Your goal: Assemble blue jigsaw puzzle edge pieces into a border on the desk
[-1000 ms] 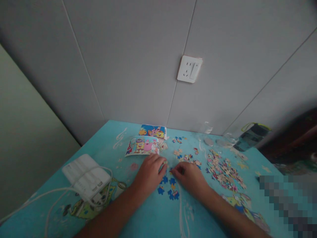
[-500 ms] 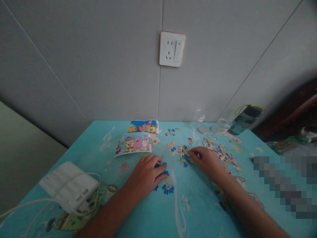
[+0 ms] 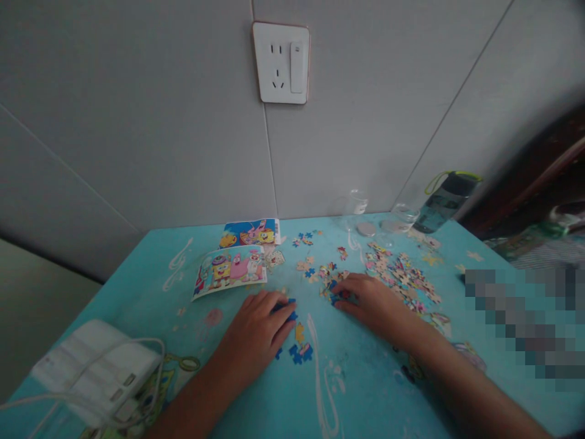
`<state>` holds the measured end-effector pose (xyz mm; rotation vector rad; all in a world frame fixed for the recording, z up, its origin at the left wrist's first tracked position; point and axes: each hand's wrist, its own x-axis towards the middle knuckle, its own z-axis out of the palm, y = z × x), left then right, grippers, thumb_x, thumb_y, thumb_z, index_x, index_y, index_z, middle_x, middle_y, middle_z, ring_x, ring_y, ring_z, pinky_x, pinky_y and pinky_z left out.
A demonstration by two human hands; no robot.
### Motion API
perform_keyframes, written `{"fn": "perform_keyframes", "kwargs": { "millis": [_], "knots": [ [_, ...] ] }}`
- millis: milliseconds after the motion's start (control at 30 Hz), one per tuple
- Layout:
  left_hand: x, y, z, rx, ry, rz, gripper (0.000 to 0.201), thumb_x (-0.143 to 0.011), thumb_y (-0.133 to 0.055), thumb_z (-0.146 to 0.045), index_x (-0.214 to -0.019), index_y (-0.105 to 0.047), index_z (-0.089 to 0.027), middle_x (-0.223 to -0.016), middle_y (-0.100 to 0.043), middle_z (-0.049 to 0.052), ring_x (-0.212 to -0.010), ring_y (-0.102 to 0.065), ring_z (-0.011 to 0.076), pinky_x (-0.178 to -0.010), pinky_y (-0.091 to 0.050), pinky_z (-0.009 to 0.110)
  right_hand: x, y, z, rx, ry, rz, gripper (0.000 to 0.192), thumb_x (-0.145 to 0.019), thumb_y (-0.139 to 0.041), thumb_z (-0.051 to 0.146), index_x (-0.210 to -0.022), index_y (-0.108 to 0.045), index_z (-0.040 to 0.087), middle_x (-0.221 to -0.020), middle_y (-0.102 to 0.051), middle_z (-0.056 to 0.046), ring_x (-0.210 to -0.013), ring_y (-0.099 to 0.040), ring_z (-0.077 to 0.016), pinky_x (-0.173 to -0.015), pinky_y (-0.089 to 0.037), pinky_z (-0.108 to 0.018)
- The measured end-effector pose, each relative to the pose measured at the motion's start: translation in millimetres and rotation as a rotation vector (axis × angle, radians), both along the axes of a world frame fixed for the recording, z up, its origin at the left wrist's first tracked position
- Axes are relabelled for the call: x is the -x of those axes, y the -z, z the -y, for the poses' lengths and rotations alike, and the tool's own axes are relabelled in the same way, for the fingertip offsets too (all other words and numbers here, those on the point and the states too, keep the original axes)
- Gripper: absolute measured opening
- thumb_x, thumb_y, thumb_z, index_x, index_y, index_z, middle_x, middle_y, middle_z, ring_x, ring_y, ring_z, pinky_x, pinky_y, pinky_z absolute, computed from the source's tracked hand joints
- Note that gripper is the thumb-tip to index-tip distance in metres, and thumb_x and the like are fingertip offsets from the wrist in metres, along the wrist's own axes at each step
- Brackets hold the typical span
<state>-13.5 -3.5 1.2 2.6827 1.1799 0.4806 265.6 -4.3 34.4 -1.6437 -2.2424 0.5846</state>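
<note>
Head view: we rest our left hand flat on blue puzzle pieces; our right hand pinches a piece from the scattered pile.

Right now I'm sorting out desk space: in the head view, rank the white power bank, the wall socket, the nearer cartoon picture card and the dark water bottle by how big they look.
1. white power bank, though nearness to the camera inflates it
2. nearer cartoon picture card
3. wall socket, close to the card, so unsure
4. dark water bottle
</note>
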Motion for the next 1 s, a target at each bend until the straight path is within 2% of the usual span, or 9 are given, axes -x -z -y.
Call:
{"fn": "perform_keyframes", "kwargs": {
  "millis": [167, 300, 400, 500, 633, 800, 1000],
  "knots": [
    [-2, -1.6, 3, -0.006, 0.019, -0.016, 0.031, -0.097, -0.054, -0.034, -0.125, -0.062, -0.023, -0.115, -0.06, 0.008, -0.106, -0.055, 0.0255, -0.094, -0.047, 0.047, -1, 1.5, 0, 0.0, -0.026, -0.01, 0.012, -0.086, -0.069, 0.027, -0.095, -0.076, 0.025, -0.093, -0.071, -0.005, -0.095, -0.065, -0.0231, -0.089, -0.047, -0.034],
    [-4, -5.0, 5, 0.011, 0.019, -0.035, 0.034, -0.095, -0.059, -0.037, -0.125, -0.061, -0.023, -0.115, -0.06, 0.008, -0.105, -0.055, 0.0263, -0.094, -0.047, 0.048, -3, -2.2, -1, -0.014, -0.069, -0.039, 0.016, -0.093, -0.059, 0.024, -0.093, -0.076, 0.024, -0.092, -0.071, -0.004, -0.089, -0.065, -0.0199, -0.083, -0.048, -0.03],
    [-4, -6.3, 5, 0.022, 0.024, -0.038, 0.035, -0.094, -0.059, -0.038, -0.126, -0.061, -0.023, -0.115, -0.06, 0.008, -0.107, -0.055, 0.0261, -0.095, -0.046, 0.048, -10, -7.2, -3, -0.077, 0.002, -0.02, 0.019, -0.095, -0.055, 0.022, -0.096, -0.075, 0.023, -0.094, -0.071, -0.005, -0.087, -0.065, -0.0195, -0.081, -0.048, -0.03],
    [-3, -7.3, 3, 0.028, 0.038, -0.04, 0.034, -0.095, -0.059, -0.038, -0.126, -0.061, -0.024, -0.117, -0.059, 0.007, -0.109, -0.054, 0.026, -0.096, -0.045, 0.048, -16, -8.7, -5, -0.108, 0.061, 0.038, 0.016, -0.093, -0.059, 0.023, -0.097, -0.074, 0.023, -0.094, -0.071, -0.005, -0.087, -0.065, -0.0214, -0.081, -0.048, -0.033],
    [-1, -10.5, 2, 0.026, 0.067, -0.044, 0.034, -0.093, -0.061, -0.037, -0.125, -0.062, -0.024, -0.116, -0.059, 0.007, -0.109, -0.054, 0.0262, -0.094, -0.045, 0.047, -16, -4.1, -6, -0.101, 0.046, 0.049, 0.018, -0.092, -0.061, 0.028, -0.104, -0.074, 0.024, -0.1, -0.071, -0.006, -0.093, -0.065, -0.0229, -0.085, -0.049, -0.034],
    [1, -15.5, 3, 0.013, 0.102, -0.05, 0.032, -0.094, -0.061, -0.037, -0.123, -0.063, -0.024, -0.114, -0.06, 0.007, -0.106, -0.054, 0.026, -0.091, -0.045, 0.046, -6, -0.1, -1, -0.128, -0.033, 0.067, 0.031, -0.092, -0.063, 0.031, -0.122, -0.069, 0.027, -0.109, -0.067, -0.009, -0.099, -0.065, -0.0235, -0.091, -0.049, -0.036],
    [5, -18.5, 2, -0.014, 0.161, -0.078, 0.032, -0.093, -0.061, -0.041, -0.12, -0.064, -0.025, -0.112, -0.061, 0.006, -0.102, -0.055, 0.0245, -0.088, -0.043, 0.044, -5, 6.8, -5, -0.12, -0.032, 0.034, 0.024, -0.093, -0.061, 0.03, -0.114, -0.072, 0.026, -0.105, -0.065, -0.009, -0.097, -0.064, -0.0217, -0.09, -0.049, -0.034]
  ]
}}
